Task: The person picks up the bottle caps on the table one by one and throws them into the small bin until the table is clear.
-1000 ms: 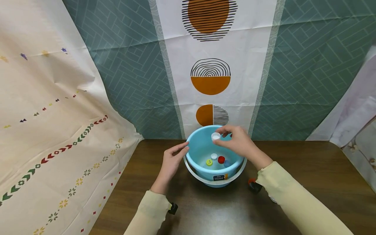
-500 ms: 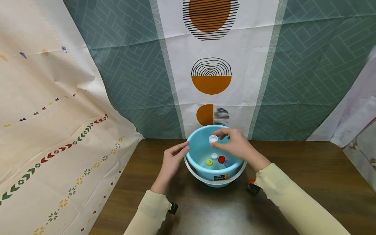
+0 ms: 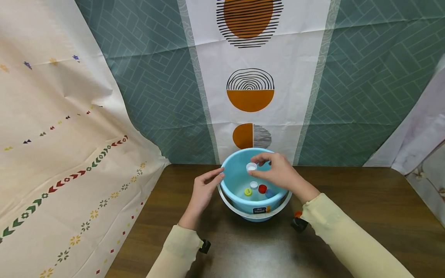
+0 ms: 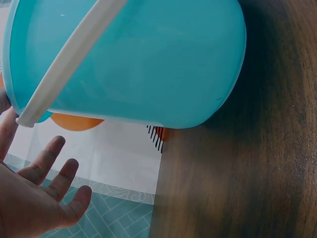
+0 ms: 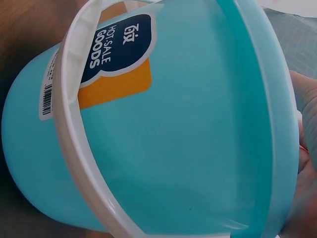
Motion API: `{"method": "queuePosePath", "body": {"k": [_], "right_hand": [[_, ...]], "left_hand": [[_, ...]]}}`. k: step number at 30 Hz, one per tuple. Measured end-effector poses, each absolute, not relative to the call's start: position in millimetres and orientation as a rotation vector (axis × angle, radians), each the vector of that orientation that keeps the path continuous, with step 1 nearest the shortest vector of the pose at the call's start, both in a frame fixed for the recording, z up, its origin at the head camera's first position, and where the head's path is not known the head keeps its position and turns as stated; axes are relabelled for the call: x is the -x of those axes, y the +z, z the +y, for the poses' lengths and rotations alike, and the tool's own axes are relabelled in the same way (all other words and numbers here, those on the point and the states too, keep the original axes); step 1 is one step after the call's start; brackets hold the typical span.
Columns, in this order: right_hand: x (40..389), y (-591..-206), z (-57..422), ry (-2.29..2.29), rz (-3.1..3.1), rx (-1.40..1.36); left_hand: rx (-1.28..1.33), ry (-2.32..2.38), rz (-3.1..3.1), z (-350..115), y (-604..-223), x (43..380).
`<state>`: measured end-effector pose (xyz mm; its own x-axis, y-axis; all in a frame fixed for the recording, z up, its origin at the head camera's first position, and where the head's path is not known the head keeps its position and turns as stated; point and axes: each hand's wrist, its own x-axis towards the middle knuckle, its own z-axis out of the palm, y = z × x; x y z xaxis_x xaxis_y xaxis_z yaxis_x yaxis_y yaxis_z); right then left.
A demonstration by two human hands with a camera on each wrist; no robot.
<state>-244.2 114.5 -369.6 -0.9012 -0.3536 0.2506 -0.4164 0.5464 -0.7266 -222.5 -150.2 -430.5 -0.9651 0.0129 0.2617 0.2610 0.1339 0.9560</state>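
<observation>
A light blue bucket [image 3: 233, 164] stands upright on the table, its white handle [image 4: 69, 54] lowered against the front. My left hand [image 3: 204, 188] holds the bucket's left rim between thumb and index finger; in the left wrist view its other fingers spread free. Over the bucket's mouth, my right hand [image 3: 281, 173] pinches a white bottle cap [image 3: 251, 167] between thumb and fingers. On the bucket floor lie another white cap [image 3: 253, 185], a red cap [image 3: 262, 189], a yellow cap [image 3: 248, 192] and a blue cap [image 3: 269, 193]. In the right wrist view the bucket wall hides most of that hand.
The brown wooden table [image 3: 354, 216] extends on both sides of the bucket. Behind it hangs a green and white patterned cloth [image 3: 167, 96], with a cream cloth [image 3: 69, 173] at the left. A small orange-red thing [image 3: 298, 214] shows beside the right wrist's black camera [image 3: 299, 224].
My right hand has moved slightly left and down with the white cap, farther in over the bucket. The left hand and the bucket stay in place.
</observation>
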Motion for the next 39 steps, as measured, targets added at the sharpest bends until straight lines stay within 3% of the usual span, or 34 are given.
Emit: {"method": "queuePosePath", "body": {"k": [10, 20, 39], "right_hand": [[243, -366, 117, 1.28, -2.703, -0.66], [244, -362, 138, 1.293, -2.684, -0.604], [219, -380, 246, 1.13, -2.656, -0.251]], "left_hand": [[0.272, -1.941, -2.224, -150, -430, 222], [0.266, -1.97, -2.268, -146, -405, 209], [0.257, -1.973, -2.269, -147, -406, 210]]}}
